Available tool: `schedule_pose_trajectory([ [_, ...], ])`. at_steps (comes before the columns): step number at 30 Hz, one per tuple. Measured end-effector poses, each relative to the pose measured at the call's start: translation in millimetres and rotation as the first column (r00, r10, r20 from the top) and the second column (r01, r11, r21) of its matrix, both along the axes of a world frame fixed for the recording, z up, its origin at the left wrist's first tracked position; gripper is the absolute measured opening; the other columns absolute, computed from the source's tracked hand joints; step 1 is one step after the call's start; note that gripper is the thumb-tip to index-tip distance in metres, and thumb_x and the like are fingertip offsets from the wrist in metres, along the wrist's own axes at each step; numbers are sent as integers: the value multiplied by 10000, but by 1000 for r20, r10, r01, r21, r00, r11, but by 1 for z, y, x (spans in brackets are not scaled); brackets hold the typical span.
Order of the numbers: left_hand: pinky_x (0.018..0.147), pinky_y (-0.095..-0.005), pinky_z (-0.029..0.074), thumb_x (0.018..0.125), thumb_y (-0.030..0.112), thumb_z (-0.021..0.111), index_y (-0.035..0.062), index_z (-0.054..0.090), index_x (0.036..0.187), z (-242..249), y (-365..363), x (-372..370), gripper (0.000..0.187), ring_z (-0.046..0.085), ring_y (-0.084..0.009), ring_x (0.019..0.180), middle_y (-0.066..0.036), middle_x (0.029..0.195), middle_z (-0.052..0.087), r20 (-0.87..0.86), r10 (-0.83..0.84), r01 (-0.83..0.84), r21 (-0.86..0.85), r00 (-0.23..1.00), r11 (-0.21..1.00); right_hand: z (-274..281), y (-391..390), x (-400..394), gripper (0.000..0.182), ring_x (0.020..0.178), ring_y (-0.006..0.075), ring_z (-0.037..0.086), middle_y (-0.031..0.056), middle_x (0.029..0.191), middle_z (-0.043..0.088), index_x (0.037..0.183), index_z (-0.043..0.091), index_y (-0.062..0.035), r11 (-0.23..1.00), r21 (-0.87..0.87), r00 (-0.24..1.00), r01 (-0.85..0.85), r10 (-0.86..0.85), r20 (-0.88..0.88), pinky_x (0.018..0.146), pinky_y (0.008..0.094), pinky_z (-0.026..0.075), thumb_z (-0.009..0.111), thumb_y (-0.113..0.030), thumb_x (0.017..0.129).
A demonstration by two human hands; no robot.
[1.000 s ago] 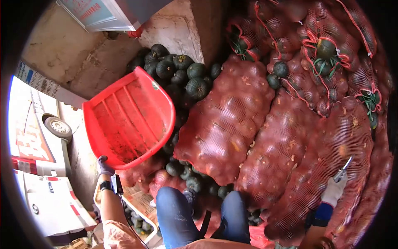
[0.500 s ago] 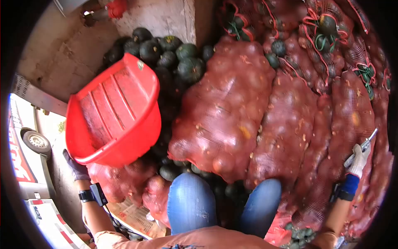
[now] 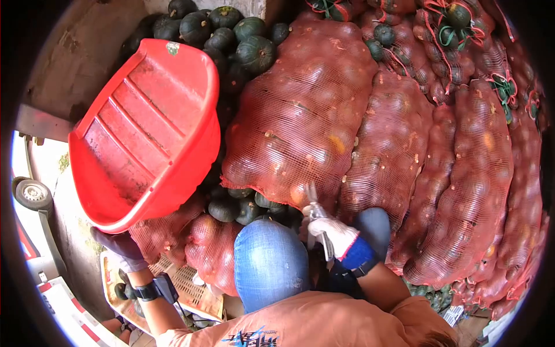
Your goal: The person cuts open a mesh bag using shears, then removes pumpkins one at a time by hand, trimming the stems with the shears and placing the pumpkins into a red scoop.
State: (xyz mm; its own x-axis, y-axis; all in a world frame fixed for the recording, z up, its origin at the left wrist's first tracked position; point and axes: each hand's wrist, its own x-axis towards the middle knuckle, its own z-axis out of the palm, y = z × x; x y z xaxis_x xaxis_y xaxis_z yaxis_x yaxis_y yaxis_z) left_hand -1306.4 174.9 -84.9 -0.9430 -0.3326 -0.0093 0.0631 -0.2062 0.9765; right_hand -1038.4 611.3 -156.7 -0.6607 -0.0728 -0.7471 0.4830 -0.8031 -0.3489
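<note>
While left hand [image 3: 118, 246] fingers grip tub [image 3: 144, 133] rim | right hand [image 3: 332, 234] clamps cutter [image 3: 315, 205] | sack [image 3: 300, 115] directly above, touching blade.

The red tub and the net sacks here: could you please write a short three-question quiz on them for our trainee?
1. True or false: the left hand grips the red tub by its lower rim.
2. The scissors in the right hand are at: A the net sack, B the loose squashes, C the truck wheel.
3. The tub holds ____ squashes.

Key: 1 true; 2 A; 3 no.
</note>
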Motion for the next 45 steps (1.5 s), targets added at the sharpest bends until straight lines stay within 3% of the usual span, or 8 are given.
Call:
schedule_pose_trajectory([
  [5,1032,-377,423,992,130,491,-27,431,1407,-7,0,45,448,515,-258,1213,-184,1348,512,-54,43,-67,-901,998,428,0,-17,-37,408,911,209,614,23,992,575,1224,517,-117,975,196,991,-106,88,97,877,387,528,602,-57,830],
  [6,1033,-391,426,996,138,484,-36,415,1419,-15,-6,48,463,512,-256,1221,-183,1360,505,-6,85,-65,-696,996,715,-4,-18,-42,414,911,209,614,24,991,574,1229,517,-117,982,182,995,-54,37,96,876,396,536,601,-56,828],
  [12,1151,-414,296,1043,328,368,-52,336,1479,-37,-26,81,579,373,-298,1394,-205,1500,394,166,152,93,-913,974,398,-37,-42,-64,442,809,173,612,2,914,565,1192,523,-120,908,404,992,113,-123,-1,875,437,563,615,11,780],
  [14,1157,-413,291,1023,379,457,2,320,1505,-4,0,63,627,377,-287,1386,-189,1533,340,197,103,7,-490,975,872,-60,-49,-67,482,777,155,601,-9,888,554,1193,508,-154,895,375,969,243,-241,-53,871,475,562,628,28,763],
  [18,1152,-429,304,982,302,598,45,218,1541,16,23,54,723,363,-279,1392,-163,1571,275,71,295,-170,-682,953,711,-52,-35,-93,464,765,132,569,-24,893,516,1168,500,-187,883,314,937,348,-326,-121,793,493,590,621,31,776],
  [27,1115,-443,331,920,304,613,-32,312,1460,91,176,60,704,394,-330,1356,-192,1507,336,-338,-502,160,-683,796,713,-25,35,-168,220,617,111,495,-47,724,461,945,494,-194,844,243,875,478,-435,-211,646,408,571,610,-90,790],
  [36,1100,-447,351,880,393,642,-11,443,1391,10,337,23,681,425,-426,1302,-262,1381,457,409,-860,797,-604,304,-6,-6,127,-208,114,580,174,531,-9,649,505,789,542,-145,839,225,845,495,-405,-349,624,399,539,625,-151,866],
  [45,1119,-561,270,807,492,668,104,274,1539,-99,475,-24,918,290,-399,1416,-191,1547,312,358,-668,333,-927,652,-171,123,276,-202,185,748,223,598,50,760,569,967,558,-90,868,214,815,448,-297,-498,843,482,527,641,-93,802],
])
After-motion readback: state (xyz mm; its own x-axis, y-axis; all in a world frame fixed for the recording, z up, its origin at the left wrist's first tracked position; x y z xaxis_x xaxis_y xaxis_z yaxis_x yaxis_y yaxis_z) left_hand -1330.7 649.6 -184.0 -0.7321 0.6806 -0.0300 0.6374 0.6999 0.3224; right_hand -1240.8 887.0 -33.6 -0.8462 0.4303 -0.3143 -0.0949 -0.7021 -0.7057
